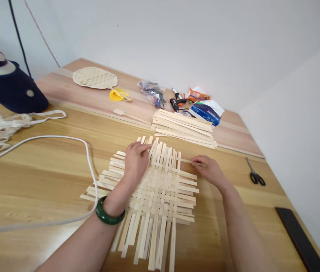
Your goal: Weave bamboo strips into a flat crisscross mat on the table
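Observation:
A flat mat point(160, 185) of pale wooden strips, woven over and under each other, lies on the table with loose ends sticking out on every side. My left hand point(137, 158) is over its upper left part, fingers closed at the raised end of a lengthwise strip point(153, 150); the fingertips are partly hidden. Off the mat's upper right corner, my right hand point(209, 170) pinches the end of a crosswise strip point(184, 160), which runs in among the lengthwise ends. A green bangle point(110, 212) circles my left wrist.
Behind the mat lies a pile of loose strips point(182, 126). Scissors point(255, 173) and a black bar point(299, 238) are at right. A white cord point(87, 151) loops on the left, near an iron point(9, 83) and fabric tape point(3, 128). Farther back: a woven fan point(95, 78), glue gun point(178, 102).

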The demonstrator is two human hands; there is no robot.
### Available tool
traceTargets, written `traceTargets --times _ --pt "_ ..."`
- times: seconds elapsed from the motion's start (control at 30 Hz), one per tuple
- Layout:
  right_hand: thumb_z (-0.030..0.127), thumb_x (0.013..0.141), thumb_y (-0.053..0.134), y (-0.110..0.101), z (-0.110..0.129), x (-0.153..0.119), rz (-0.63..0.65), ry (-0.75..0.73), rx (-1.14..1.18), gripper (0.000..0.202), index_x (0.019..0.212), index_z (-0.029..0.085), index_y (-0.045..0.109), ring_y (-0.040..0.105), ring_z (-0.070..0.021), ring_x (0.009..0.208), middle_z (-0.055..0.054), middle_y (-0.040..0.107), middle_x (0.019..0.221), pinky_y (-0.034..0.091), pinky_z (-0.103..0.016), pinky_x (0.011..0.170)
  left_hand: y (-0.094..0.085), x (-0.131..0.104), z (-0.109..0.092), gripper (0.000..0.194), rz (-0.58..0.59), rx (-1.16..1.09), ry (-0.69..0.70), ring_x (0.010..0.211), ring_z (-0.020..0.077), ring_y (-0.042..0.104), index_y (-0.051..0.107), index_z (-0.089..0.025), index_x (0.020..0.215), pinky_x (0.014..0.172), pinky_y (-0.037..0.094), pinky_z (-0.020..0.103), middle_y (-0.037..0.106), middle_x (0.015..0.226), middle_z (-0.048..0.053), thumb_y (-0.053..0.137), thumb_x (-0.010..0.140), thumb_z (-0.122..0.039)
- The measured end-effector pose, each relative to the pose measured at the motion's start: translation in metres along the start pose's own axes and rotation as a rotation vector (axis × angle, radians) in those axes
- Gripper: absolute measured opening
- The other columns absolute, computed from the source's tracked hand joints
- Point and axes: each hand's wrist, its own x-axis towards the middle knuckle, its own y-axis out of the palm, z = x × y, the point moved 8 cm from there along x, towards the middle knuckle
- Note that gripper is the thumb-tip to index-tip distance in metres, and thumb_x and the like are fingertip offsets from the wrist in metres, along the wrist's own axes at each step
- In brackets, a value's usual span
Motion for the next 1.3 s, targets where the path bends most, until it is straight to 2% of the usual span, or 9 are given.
traceTargets --times 0.17,0.4,0.5,0.6,0.7,0.87,1.03,1.17,1.3 --pt "0.037 0.082 0.054 0.002 0.007 -0.005 -0.002 -0.027 -0.063 0.021 0.080 0.025 0.071 0.067 -0.0249 0.088 -0.006 0.075 0.092 0.052 -0.041 0.082 0.000 0.000 -0.004 0.030 -0.016 0.024 0.044 0.108 0.0261 0.060 0.079 -0.027 0.088 0.100 0.050 0.047 0.074 0.103 0.004 0.052 0.080 -0.015" --pt "0.036 0.083 0.054 0.006 0.010 -0.009 0.072 -0.014 -0.055 0.020 0.080 0.025 0.070 0.067 -0.0246 0.089 -0.005 0.074 0.093 0.051 -0.039 0.082 -0.002 0.001 -0.003 0.033 -0.013 0.019 0.025 0.108 0.0267 0.060 0.079 -0.026 0.088 0.099 0.049 0.047 0.076 0.092 0.003 0.049 0.083 -0.013" --pt "0.038 0.082 0.058 -0.005 0.015 -0.008 -0.027 -0.034 -0.128 0.021 0.092 0.025 0.071 0.064 -0.0288 0.102 -0.008 0.072 0.104 0.049 -0.045 0.089 -0.002 0.001 -0.004 0.033 -0.010 0.016 0.025 0.105 0.0265 0.060 0.079 -0.025 0.088 0.098 0.049 0.046 0.076 0.091 0.003 0.049 0.082 -0.012" --pt "0.038 0.083 0.061 -0.016 0.045 -0.001 -0.228 -0.129 -0.093 0.025 0.102 0.024 0.068 0.060 -0.0291 0.110 -0.009 0.070 0.111 0.046 -0.048 0.098 -0.003 0.000 -0.007 0.033 -0.008 0.018 0.032 0.104 0.0267 0.059 0.079 -0.025 0.089 0.096 0.050 0.046 0.076 0.091 0.003 0.049 0.082 -0.011" --pt "0.034 0.085 0.060 -0.007 0.093 0.015 -0.317 -0.296 0.020 0.021 0.103 0.024 0.067 0.058 -0.0264 0.113 -0.008 0.069 0.113 0.044 -0.046 0.104 -0.005 0.000 -0.011 0.031 -0.015 0.028 0.058 0.104 0.0273 0.057 0.079 -0.024 0.091 0.095 0.049 0.046 0.075 0.089 0.004 0.051 0.082 -0.013" --pt "0.022 0.080 0.060 0.035 0.147 0.044 -0.171 -0.370 0.043 0.026 0.105 0.021 0.064 0.054 -0.0252 0.121 -0.009 0.064 0.124 0.041 -0.044 0.108 -0.004 -0.001 -0.014 0.030 -0.002 0.017 0.062 0.102 0.0264 0.056 0.079 -0.023 0.094 0.096 0.048 0.044 0.075 0.088 0.005 0.055 0.079 -0.012" --pt "0.026 0.082 0.054 0.015 0.109 0.033 -0.274 -0.120 -0.080 0.041 0.122 0.016 0.058 0.055 -0.0272 0.122 -0.013 0.062 0.130 0.042 -0.045 0.105 0.000 -0.001 -0.013 0.031 0.048 0.001 0.022 0.101 0.0259 0.056 0.079 -0.021 0.095 0.099 0.046 0.045 0.075 0.084 0.004 0.053 0.081 -0.011" --pt "0.039 0.086 0.052 -0.005 0.045 0.006 -0.225 0.167 -0.160 0.032 0.106 0.019 0.067 0.063 -0.0297 0.108 -0.012 0.071 0.112 0.047 -0.046 0.093 0.004 -0.002 -0.013 0.029 0.088 -0.017 -0.024 0.114 0.0280 0.056 0.078 -0.023 0.092 0.112 0.033 0.053 0.077 0.093 0.003 0.054 0.081 -0.011" --pt "0.048 0.083 0.054 0.002 0.016 -0.015 -0.080 0.188 0.019 0.031 0.089 0.022 0.070 0.067 -0.0239 0.088 -0.007 0.075 0.093 0.050 -0.036 0.080 0.008 -0.004 -0.014 0.028 0.153 -0.001 -0.066 0.121 0.0266 0.056 0.078 -0.025 0.094 0.119 0.019 0.055 0.076 0.098 0.004 0.055 0.081 -0.014"
